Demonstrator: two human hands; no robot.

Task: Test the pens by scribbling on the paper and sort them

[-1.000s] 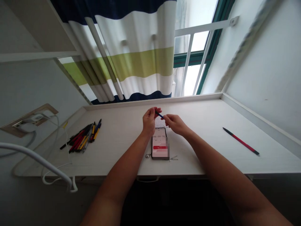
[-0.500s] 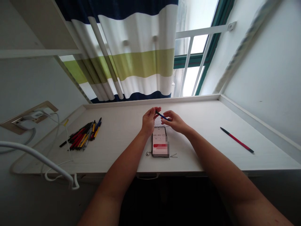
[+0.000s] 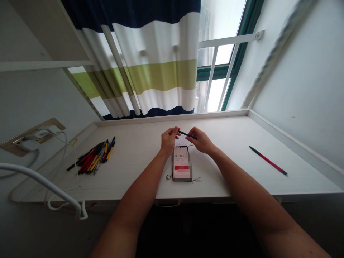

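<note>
A slim dark blue pen (image 3: 187, 134) lies across the gap between my two hands, above the desk. My left hand (image 3: 169, 139) pinches its left end with the fingertips, and my right hand (image 3: 202, 140) holds its right end. Just below the pen, a small sheet of printed paper (image 3: 182, 142) lies on the desk, partly hidden by my hands. A black smartphone (image 3: 182, 168) lies just in front of it, showing a timer with a red bar. Part of its screen is blurred out.
A white desk (image 3: 215, 179) runs below a striped curtain (image 3: 150, 61) and a barred window (image 3: 217, 79). A heap of several pens (image 3: 91, 157) lies to the left, and a red-and-black pen (image 3: 268, 161) lies to the right. White cables (image 3: 34, 177) trail from a wall socket (image 3: 32, 138).
The blue pen now lies flatter and shows more of its length between my hands. My hands sit slightly lower, and the whole view has shifted a little.
</note>
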